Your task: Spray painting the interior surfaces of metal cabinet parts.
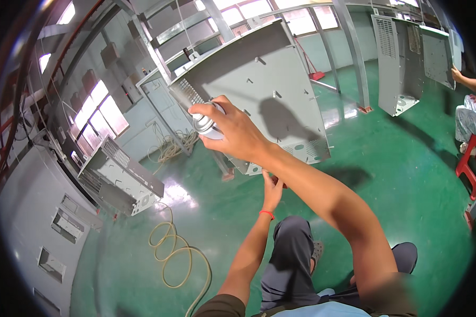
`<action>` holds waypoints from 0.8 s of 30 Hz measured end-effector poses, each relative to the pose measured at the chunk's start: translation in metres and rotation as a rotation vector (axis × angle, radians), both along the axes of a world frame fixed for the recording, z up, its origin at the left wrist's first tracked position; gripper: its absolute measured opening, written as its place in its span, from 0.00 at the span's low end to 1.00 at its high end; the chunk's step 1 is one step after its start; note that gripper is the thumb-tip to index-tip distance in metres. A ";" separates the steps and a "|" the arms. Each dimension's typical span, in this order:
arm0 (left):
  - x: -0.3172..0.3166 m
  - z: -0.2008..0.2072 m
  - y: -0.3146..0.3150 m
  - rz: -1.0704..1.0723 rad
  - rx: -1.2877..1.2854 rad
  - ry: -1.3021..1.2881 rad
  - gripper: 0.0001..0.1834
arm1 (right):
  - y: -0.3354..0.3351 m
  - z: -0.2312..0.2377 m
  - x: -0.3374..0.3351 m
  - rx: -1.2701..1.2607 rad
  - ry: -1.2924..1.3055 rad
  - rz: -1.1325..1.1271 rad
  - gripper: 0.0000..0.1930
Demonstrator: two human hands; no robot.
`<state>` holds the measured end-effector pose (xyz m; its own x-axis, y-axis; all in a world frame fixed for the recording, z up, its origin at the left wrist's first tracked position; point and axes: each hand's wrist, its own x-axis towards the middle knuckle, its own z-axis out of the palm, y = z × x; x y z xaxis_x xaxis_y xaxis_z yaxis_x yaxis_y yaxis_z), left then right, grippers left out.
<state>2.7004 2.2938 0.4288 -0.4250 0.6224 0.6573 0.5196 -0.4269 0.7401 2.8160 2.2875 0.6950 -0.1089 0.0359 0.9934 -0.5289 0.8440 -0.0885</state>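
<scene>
You're over a glossy green floor (312,206), in a room with pale walls and bright windows (98,108). Before you hangs a large grey sheet-metal housing (285,74); similar grey perforated housings (122,177) are to the left and right of it. A pale yellow hose (177,252) loops across the floor on your left, and a red plastic stool (469,171) stands toward its right edge, below a translucent plastic bag (466,121) whose contents you can't make out. Your right hand (235,127) is wrapped around a silver-and-white cylindrical spray can (205,124), in front of the large housing's left edge; its contents are hidden. Your left hand (272,189) reaches the housing's bottom edge, its fingers partly hidden, so you can't tell whether they grip. At far right, a co-worker's hand (456,74) is at another housing.
</scene>
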 end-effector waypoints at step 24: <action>0.067 -0.015 0.116 -0.166 -0.342 0.473 0.14 | 0.223 -0.307 0.319 -0.708 -1.150 -0.747 0.42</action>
